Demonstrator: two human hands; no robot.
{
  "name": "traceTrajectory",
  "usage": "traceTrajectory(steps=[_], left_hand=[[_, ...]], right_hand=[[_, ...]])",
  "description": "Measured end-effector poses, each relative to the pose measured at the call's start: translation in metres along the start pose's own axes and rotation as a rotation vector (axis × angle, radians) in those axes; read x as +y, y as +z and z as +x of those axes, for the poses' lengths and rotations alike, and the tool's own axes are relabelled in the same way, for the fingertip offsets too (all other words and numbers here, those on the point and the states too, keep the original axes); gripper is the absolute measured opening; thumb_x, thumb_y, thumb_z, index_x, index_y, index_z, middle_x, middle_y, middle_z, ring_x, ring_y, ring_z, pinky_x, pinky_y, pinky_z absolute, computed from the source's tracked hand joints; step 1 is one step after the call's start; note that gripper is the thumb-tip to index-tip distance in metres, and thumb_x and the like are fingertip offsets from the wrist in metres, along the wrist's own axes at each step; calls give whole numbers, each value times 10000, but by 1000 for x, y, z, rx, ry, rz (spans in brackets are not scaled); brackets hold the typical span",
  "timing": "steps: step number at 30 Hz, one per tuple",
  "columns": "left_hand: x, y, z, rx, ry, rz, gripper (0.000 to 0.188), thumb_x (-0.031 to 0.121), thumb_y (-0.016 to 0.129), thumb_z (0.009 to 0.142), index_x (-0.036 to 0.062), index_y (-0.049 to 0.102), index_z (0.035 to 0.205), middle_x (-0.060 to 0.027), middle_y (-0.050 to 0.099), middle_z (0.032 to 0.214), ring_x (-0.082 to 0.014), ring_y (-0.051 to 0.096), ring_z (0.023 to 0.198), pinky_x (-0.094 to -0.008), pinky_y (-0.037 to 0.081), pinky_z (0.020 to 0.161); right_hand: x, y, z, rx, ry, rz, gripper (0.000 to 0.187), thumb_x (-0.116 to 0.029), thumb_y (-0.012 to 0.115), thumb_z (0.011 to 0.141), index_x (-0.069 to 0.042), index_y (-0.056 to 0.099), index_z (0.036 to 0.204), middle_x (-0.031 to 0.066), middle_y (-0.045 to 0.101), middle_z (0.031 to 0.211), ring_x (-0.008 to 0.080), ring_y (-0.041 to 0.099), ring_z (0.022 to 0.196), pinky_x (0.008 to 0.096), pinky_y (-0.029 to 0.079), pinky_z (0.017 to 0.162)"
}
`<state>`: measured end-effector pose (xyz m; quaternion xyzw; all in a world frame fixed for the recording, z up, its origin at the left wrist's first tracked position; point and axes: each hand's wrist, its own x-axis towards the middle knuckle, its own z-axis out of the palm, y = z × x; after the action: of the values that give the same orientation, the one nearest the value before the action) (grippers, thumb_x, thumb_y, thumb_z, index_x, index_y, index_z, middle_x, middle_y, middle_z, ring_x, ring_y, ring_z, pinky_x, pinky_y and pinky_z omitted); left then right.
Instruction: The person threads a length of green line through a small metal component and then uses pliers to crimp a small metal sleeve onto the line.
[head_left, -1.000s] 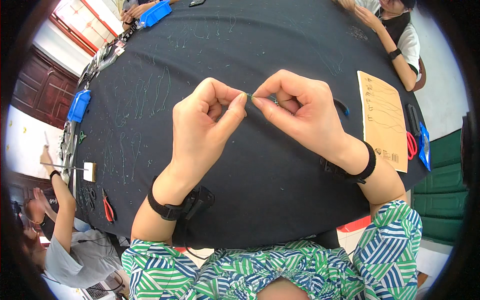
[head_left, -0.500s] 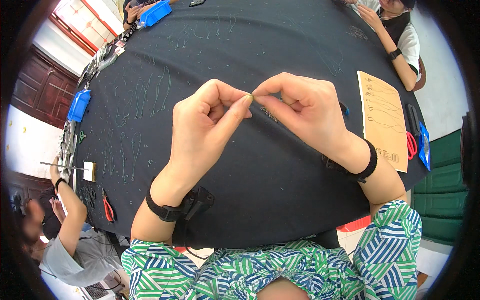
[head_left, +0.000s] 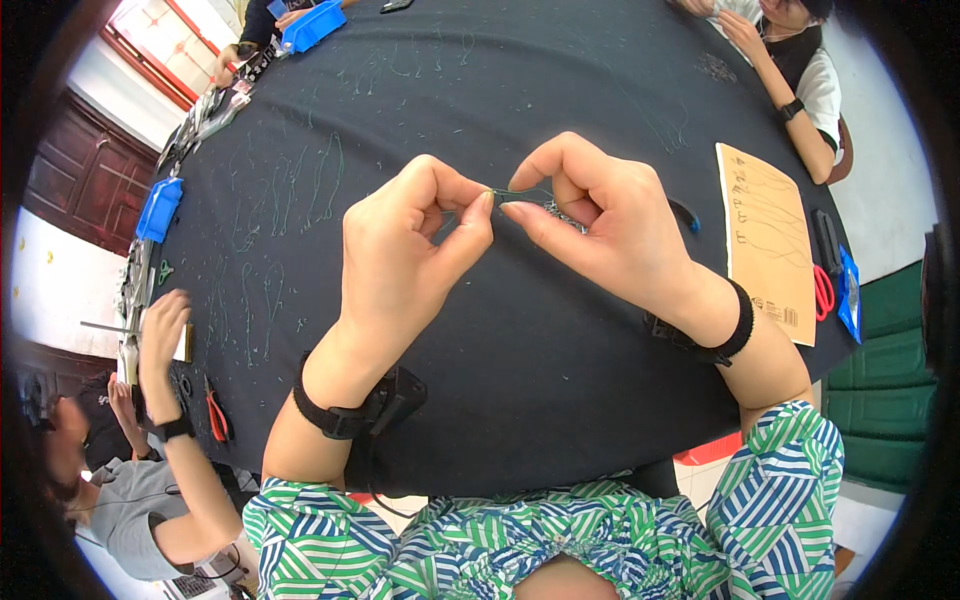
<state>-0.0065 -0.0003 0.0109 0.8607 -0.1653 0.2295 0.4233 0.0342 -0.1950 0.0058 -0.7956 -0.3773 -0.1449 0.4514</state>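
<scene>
A thin dark green cord [head_left: 503,193] is pinched between the thumb and index fingertip of my left hand [head_left: 410,230], above the middle of the table. Close beside it, my right hand [head_left: 610,220] has its thumb and index finger parted around the cord, which runs on toward the curled fingers behind. Whether those curled fingers touch the cord is hidden. Beneath my right hand lies a small pile of metal pieces [head_left: 567,212], partly covered by the fingers. A dark tool with a blue tip [head_left: 692,218] shows past the right wrist.
Green cord loops [head_left: 265,310] lie on the black-covered table at left, near red-handled pliers [head_left: 217,417]. A brown paper card [head_left: 768,245] with cords, red scissors [head_left: 824,290] and a blue packet [head_left: 849,295] are right. A blue bin [head_left: 158,211] stands left; other people sit around.
My right thumb and index finger have come apart, and the hands have separated slightly. A short stretch of cord now shows between them. The person at left has raised an arm.
</scene>
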Motion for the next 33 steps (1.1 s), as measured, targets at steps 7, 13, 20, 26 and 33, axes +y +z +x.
traceTrajectory(steps=[7, 13, 20, 26, 33], left_hand=[[-4, 3, -2, 17, -64, -118, 90, -4, 691, 830, -7, 605, 802, 5, 606, 682, 11, 429, 556, -176, 341, 478], [-1, 3, -1, 1, -29, -99, 102, -5, 708, 811, -5, 607, 799, -1, 617, 680, -6, 450, 559, -188, 360, 481], [-1, 0, -1, -35, 59, 19, 89, 34, 706, 847, 22, 629, 805, 81, 477, 623, 16, 333, 548, -174, 244, 480], [-1, 2, -2, -34, 40, 5, 126, -9, 717, 785, 10, 593, 772, -5, 607, 653, -25, 417, 512, -213, 337, 460], [-1, 2, -2, -23, 24, -37, 115, -10, 710, 801, 4, 597, 787, -3, 613, 664, -11, 421, 527, -200, 339, 464]], right_hand=[[3, 6, 0, 66, -129, -15, 110, -31, 728, 777, -48, 644, 846, -26, 306, 537, 69, 305, 473, 264, 247, 460], [4, 4, 2, 97, -260, -79, 115, -15, 731, 768, -46, 660, 853, 9, 468, 588, 101, 373, 474, 268, 286, 455], [3, -9, 7, 17, -277, -167, 119, -118, 690, 819, -74, 619, 904, 101, 648, 782, 266, 647, 665, 338, 496, 580], [-2, -19, 8, -132, -52, -133, 105, -131, 690, 828, -90, 628, 901, 84, 639, 748, 237, 643, 650, 324, 486, 562], [1, -14, 8, -61, -250, -180, 101, -143, 693, 821, -100, 619, 873, 74, 635, 715, 249, 648, 640, 344, 489, 554]])
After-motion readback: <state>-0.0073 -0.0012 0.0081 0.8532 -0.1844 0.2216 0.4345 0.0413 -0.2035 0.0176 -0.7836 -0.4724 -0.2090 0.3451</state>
